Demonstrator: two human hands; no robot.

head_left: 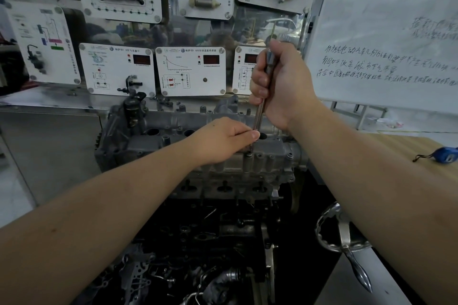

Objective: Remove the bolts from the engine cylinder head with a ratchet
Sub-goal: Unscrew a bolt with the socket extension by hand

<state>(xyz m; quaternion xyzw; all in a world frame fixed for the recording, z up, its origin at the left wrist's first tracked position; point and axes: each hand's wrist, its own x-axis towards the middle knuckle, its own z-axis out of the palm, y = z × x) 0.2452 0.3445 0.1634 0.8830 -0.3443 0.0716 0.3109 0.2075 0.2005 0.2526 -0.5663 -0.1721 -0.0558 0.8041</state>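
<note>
Gripping, right hand [280, 86]: fingers curled in a fist round the upper part of the ratchet [263, 96], right of centre in the frame; the tool's head is hidden inside the fist.
Left hand [223, 140]: thumb and fingertips pinch the thin lower shaft of the ratchet, just above the metal, at the centre of the frame.
Ratchet: stands nearly upright, leaning a little to the right at the top; its lower tip sits on a bolt [249, 155] along the near edge of the cylinder head.
Cylinder head [173, 136]: grey cast metal, centre of the frame, with round dark holes along the top and a row of upright bosses on the near side.
Engine block [210, 238]: dark, below the cylinder head, lower centre.
Hand wheel [343, 228]: shiny metal with a pointed handle, lower right.
Blue tape measure [446, 155]: on a wooden surface at the right edge, a black strap trailing left.
Whiteboard [386, 32]: upper right, with handwritten Chinese lines, too faint to read surely.
Display panels [190, 70]: white boards on the back wall, upper left to centre, with diagrams, mounted parts and dark red readouts; a round VW badge shows on the headings, the small Chinese print is too blurred to read.
</note>
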